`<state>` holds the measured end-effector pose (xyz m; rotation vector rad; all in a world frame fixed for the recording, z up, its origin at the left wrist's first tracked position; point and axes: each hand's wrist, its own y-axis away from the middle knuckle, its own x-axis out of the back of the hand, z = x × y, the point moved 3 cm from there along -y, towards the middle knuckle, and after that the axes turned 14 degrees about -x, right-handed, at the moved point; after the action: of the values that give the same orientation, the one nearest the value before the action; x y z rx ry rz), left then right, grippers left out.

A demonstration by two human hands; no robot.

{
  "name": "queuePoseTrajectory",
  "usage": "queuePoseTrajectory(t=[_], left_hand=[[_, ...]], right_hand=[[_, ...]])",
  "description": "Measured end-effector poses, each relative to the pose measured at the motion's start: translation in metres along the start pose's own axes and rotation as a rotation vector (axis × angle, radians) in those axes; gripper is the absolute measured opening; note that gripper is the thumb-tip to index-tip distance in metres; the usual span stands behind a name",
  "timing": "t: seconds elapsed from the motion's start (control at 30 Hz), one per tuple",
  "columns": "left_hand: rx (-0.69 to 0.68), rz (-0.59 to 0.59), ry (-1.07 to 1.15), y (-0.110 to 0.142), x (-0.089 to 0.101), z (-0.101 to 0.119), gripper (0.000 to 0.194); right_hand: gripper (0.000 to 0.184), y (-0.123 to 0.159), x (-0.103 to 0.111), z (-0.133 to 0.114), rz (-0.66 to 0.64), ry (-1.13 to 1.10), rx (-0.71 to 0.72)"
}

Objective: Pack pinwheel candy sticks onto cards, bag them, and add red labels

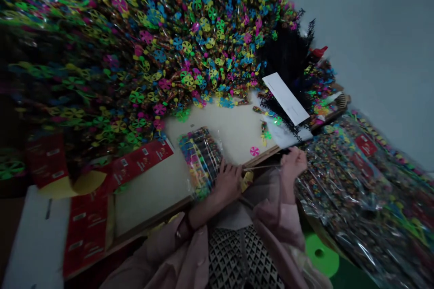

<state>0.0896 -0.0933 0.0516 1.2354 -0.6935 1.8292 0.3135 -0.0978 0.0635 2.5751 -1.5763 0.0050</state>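
Plastic bag of toys (202, 160) lies on the pale tabletop (144, 203) close to its near edge, and I see clear film catching the light over dark, yellow, green and blue pieces. On my left hand (228, 183), the fingers are stretched out, slightly parted, palm down across the bag's right-hand end; I cannot tell whether they pinch anything beneath. My right hand (294, 161) is raised off to the right with its fingers curled closed on a thin strand (262, 168), which runs straight from beside the left hand.

Ahead of me, a deep heap of small toys (190, 40) with bright pinwheels covers the far side. One pink pinwheel (254, 151) lies apart from it, near the table's edge. Beyond my right hand I have a white card (286, 98) resting tilted over black plastic pieces (286, 54). Left of the bag runs a strip of red labels (142, 162). Large clear packets (356, 180) lie to my right, with a green ring (320, 253) below them.
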Motion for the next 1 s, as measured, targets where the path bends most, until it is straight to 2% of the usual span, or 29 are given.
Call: queuePoseTrajectory(t=[0.07,0.1,0.17,0.2,0.27,0.37,0.43,0.5,0.53,0.6,0.67,0.73,0.8,0.87,0.9,0.93,1.0], left_hand=[[-0.096,-0.058,-0.009,0.01,0.004,-0.008,0.062],[-0.15,-0.092,0.001,0.017,0.007,-0.012,0.067],[-0.247,-0.148,0.03,0.03,0.014,-0.022,0.078],[-0.273,-0.163,0.038,0.036,0.017,-0.028,0.082],[-0.268,-0.17,0.032,0.048,0.021,-0.037,0.088],[-0.173,-0.174,-0.011,0.066,0.022,-0.044,0.087],[-0.102,-0.172,-0.041,0.076,0.019,-0.042,0.082],[-0.044,-0.147,-0.069,0.085,0.015,-0.036,0.078],[-0.014,-0.13,-0.084,0.088,0.013,-0.033,0.075],[0.042,-0.091,-0.116,0.094,0.006,-0.031,0.065],[0.067,-0.034,-0.145,0.097,-0.001,-0.032,0.055],[0.046,0.066,-0.164,0.099,-0.007,-0.035,0.048],[0.006,0.193,-0.173,0.101,-0.009,-0.039,0.045],[-0.024,0.293,-0.167,0.104,-0.009,-0.042,0.045],[-0.035,0.327,-0.159,0.105,-0.008,-0.043,0.045],[-0.043,0.351,-0.15,0.106,-0.007,-0.043,0.045],[-0.043,0.384,-0.138,0.107,-0.005,-0.044,0.041]], right_hand=[[0.033,-0.02,0.045,0.003,0.154,0.001,0.038],[0.033,-0.025,0.065,0.006,0.192,0.032,0.048],[0.037,-0.025,0.091,0.012,0.12,0.221,0.063],[0.041,-0.019,0.095,0.015,0.024,0.343,0.072],[0.054,0.004,0.085,0.02,-0.268,0.558,0.109],[0.072,0.063,0.04,0.028,-0.717,0.695,0.2],[0.064,0.105,0.006,0.035,-0.906,0.751,0.262],[0.04,0.135,-0.02,0.045,-0.982,0.736,0.223],[0.035,0.145,-0.028,0.049,-1.001,0.715,0.18],[0.04,0.154,-0.037,0.056,-1.014,0.614,0.05],[0.043,0.15,-0.037,0.054,-1.007,0.41,-0.135],[0.043,0.136,-0.034,0.046,-0.938,0.14,-0.328],[0.042,0.117,-0.029,0.035,-0.846,-0.012,-0.4],[0.033,0.101,-0.024,0.027,-0.84,0.041,-0.358],[0.026,0.097,-0.023,0.026,-0.893,0.115,-0.337],[0.027,0.097,-0.023,0.027,-0.979,0.201,-0.33],[0.051,0.107,-0.023,0.034,-1.186,0.335,-0.362]])
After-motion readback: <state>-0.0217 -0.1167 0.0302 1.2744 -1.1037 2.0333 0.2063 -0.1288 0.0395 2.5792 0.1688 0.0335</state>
